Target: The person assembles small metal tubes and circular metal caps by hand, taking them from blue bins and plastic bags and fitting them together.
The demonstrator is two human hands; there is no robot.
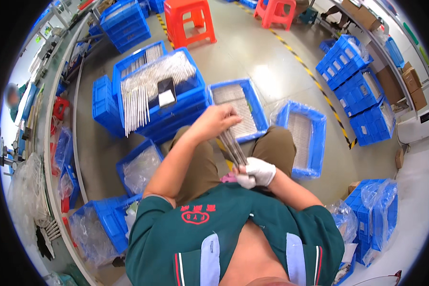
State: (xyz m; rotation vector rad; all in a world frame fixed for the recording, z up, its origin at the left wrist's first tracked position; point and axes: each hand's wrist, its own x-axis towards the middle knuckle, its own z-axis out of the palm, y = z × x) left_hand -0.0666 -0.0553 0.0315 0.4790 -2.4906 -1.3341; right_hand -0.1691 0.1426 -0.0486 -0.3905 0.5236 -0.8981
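At the centre of the head view, a bundle of slim grey rods (pixel 233 150) slants between the person's hands, from eleven o'clock down to five. The gloved right hand (pixel 258 172) is closed around the lower ends, at five o'clock; the bare left hand (pixel 215 123) curls over the upper ends at eleven, too blurred to tell whether it grips. A blue tray (pixel 258 112) of paler rods (pixel 237 102) lies at one o'clock, a plastic-lined tray (pixel 319 143) at three. Handling them well likely means light, even pressure, with ends level so none slips.
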